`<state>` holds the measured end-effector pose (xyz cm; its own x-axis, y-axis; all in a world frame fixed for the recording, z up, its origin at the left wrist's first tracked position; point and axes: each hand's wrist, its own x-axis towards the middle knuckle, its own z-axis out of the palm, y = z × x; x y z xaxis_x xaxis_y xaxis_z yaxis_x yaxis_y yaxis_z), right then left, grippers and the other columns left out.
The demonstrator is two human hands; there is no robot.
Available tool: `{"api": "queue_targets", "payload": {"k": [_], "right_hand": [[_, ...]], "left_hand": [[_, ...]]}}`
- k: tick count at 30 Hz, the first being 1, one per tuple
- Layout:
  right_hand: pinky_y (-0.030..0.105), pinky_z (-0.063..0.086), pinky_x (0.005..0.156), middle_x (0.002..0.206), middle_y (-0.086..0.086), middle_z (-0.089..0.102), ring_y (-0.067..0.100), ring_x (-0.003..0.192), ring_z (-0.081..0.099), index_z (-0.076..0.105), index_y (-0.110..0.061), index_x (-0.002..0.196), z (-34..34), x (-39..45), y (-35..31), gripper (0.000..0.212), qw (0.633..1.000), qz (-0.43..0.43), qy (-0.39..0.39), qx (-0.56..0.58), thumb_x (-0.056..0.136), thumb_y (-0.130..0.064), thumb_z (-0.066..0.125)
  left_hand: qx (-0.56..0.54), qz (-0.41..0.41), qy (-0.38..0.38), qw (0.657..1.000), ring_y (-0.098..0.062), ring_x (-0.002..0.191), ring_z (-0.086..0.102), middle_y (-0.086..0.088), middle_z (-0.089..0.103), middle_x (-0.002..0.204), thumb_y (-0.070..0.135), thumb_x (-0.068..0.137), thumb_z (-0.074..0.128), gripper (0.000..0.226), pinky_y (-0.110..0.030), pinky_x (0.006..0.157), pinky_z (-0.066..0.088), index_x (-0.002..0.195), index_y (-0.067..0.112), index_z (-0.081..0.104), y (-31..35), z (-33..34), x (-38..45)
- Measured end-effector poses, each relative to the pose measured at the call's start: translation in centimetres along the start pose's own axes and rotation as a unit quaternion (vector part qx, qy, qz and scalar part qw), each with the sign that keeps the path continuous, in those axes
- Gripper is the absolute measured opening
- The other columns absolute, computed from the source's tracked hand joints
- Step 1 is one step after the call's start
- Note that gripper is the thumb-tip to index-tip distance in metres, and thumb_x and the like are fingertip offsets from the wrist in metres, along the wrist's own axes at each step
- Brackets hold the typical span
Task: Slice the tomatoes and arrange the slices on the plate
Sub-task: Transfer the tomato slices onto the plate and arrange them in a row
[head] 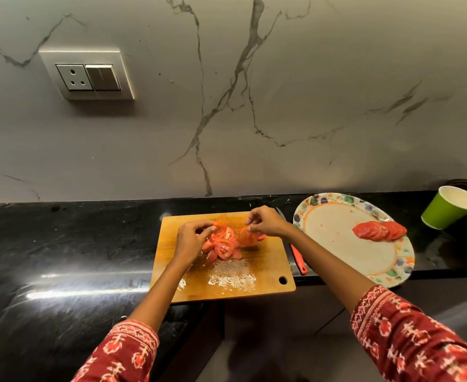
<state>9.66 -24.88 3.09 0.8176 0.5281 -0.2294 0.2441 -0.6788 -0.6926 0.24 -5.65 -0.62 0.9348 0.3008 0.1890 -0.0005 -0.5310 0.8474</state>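
Now pinching red tomato slices [222, 242] over the wooden cutting board [221, 274]: left hand [191, 239] gripping one at the pile's edge, right hand [265, 220] lifting a round slice [247, 236]. Already fanned on the floral-rimmed round plate [334, 230]: a row of slices [380, 230]. Between board and plate: a red-handled knife [295, 252].

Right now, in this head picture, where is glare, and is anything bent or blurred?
Head view: white glare streaks on the black stone counter left of the wooden cutting board, whose wet patch also glints; the wide lens bows the counter edge; the red patterned sleeves look soft at the bottom.
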Motion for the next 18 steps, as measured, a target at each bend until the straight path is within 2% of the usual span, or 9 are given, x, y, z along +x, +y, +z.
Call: {"api": "queue_targets", "payload": {"k": [2, 4, 5, 8, 9, 11, 12, 15, 18], "right_hand": [[0.017, 0.045, 0.064, 0.098, 0.017, 0.065, 0.015, 0.083, 0.057, 0.064, 0.002, 0.102, -0.4, -0.2, 0.5, 0.016, 1.0, -0.002, 0.016, -0.001, 0.086, -0.001, 0.063], [0.017, 0.048, 0.062, 0.088, 0.011, 0.064, 0.012, 0.077, 0.059, 0.063, 0.002, 0.103, -0.8, -0.5, 1.1, 0.018, 0.999, 0.014, 0.004, 0.03, 0.086, -0.001, 0.063], [0.015, 0.049, 0.059, 0.084, 0.007, 0.062, 0.01, 0.073, 0.06, 0.062, 0.002, 0.104, -1.1, -0.8, 1.4, 0.018, 0.998, 0.026, -0.014, 0.053, 0.086, -0.001, 0.062], [0.015, 0.053, 0.057, 0.085, 0.003, 0.061, 0.01, 0.075, 0.063, 0.061, 0.004, 0.105, -1.8, -1.5, 2.3, 0.019, 0.99, 0.05, -0.076, 0.108, 0.087, -0.002, 0.061], [0.016, 0.054, 0.057, 0.09, 0.004, 0.062, 0.012, 0.078, 0.064, 0.06, 0.004, 0.106, -1.9, -1.8, 2.6, 0.019, 0.987, 0.057, -0.095, 0.112, 0.087, -0.002, 0.061], [0.019, 0.056, 0.06, 0.098, 0.009, 0.062, 0.017, 0.084, 0.066, 0.06, 0.003, 0.105, -1.6, -2.0, 3.2, 0.018, 0.985, 0.076, -0.12, 0.097, 0.087, -0.001, 0.06], [0.021, 0.057, 0.062, 0.102, 0.013, 0.063, 0.021, 0.087, 0.067, 0.06, 0.002, 0.103, -1.2, -2.0, 3.5, 0.016, 0.986, 0.087, -0.12, 0.077, 0.087, 0.0, 0.059], [0.033, 0.056, 0.076, 0.112, 0.018, 0.062, 0.028, 0.099, 0.065, 0.062, -0.003, 0.097, -0.2, -1.7, 4.1, 0.013, 0.991, 0.107, -0.076, -0.006, 0.085, 0.003, 0.06], [0.029, 0.054, 0.075, 0.113, 0.017, 0.062, 0.022, 0.097, 0.064, 0.062, 0.0, 0.102, 0.4, -1.2, 4.4, 0.019, 0.993, 0.097, -0.063, -0.011, 0.083, 0.0, 0.065]], "left_hand": [[-0.002, 0.002, -0.012, 1.0, -0.018, 0.097, 0.064, -0.009, 0.07, 0.101, 0.008, 0.083, 0.065, 0.021, -0.024, 0.079, 0.053, 0.104, 0.008, 0.069, 0.1, 0.4, 0.0], [0.001, -0.008, -0.025, 1.0, -0.02, 0.101, 0.062, -0.01, 0.069, 0.106, 0.008, 0.084, 0.064, 0.024, -0.037, 0.086, 0.053, 0.107, 0.007, 0.068, 0.2, 0.9, -0.1], [0.003, -0.011, -0.029, 1.0, -0.02, 0.102, 0.061, -0.01, 0.068, 0.107, 0.008, 0.084, 0.064, 0.024, -0.038, 0.088, 0.052, 0.108, 0.007, 0.067, 0.4, 1.2, -0.1], [-0.003, 0.001, -0.035, 0.999, -0.014, 0.095, 0.059, -0.009, 0.068, 0.104, 0.005, 0.083, 0.065, 0.022, -0.023, 0.08, 0.05, 0.104, 0.007, 0.068, 1.0, 2.1, -0.3], [-0.008, -0.005, -0.048, 0.999, -0.015, 0.093, 0.06, -0.009, 0.068, 0.102, 0.004, 0.083, 0.064, 0.02, -0.024, 0.079, 0.051, 0.102, 0.007, 0.068, 1.1, 2.3, -0.3], [-0.012, -0.044, -0.097, 0.994, -0.022, 0.09, 0.063, -0.011, 0.068, 0.098, 0.006, 0.083, 0.064, 0.018, -0.035, 0.08, 0.054, 0.101, 0.006, 0.067, 1.3, 2.7, -0.4], [0.001, -0.065, -0.125, 0.99, -0.024, 0.087, 0.065, -0.013, 0.068, 0.096, 0.007, 0.084, 0.063, 0.017, -0.038, 0.078, 0.055, 0.101, 0.006, 0.067, 1.3, 3.0, -0.5], [0.099, -0.073, -0.146, 0.982, -0.014, 0.086, 0.064, -0.007, 0.068, 0.098, 0.01, 0.085, 0.063, 0.014, -0.027, 0.077, 0.055, 0.098, 0.01, 0.066, 1.1, 3.9, -0.5], [0.13, -0.07, -0.142, 0.979, -0.011, 0.091, 0.061, -0.003, 0.067, 0.102, 0.011, 0.084, 0.063, 0.016, -0.028, 0.08, 0.054, 0.1, 0.015, 0.065, 0.9, 4.4, -0.2]]}}
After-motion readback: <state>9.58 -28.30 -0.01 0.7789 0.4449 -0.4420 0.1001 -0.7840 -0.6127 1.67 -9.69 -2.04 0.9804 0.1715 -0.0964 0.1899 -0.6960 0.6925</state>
